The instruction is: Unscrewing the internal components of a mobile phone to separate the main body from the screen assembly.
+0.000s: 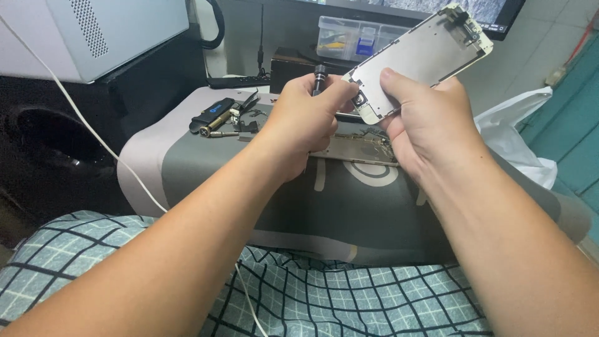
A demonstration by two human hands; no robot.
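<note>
While hands grip screen panel (pixel 424 53) — clear box (pixel 355 37) behind.

Dim, even indoor light from above; soft shadows under both forearms. The metal phone panel (pixel 419 59) shows mild glare. Focus is sharp centrally, with slight wide-angle stretching at the edges.

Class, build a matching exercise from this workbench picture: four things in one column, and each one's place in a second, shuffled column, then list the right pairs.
Things
1. Screwdriver
2. Phone screen panel
3. Clear plastic parts box
4. White cable

Places
A. At the back of the desk
B. Held up in the right hand
C. Running down the left side
D. Gripped in the left hand

Pairs: 1-D, 2-B, 3-A, 4-C
</note>
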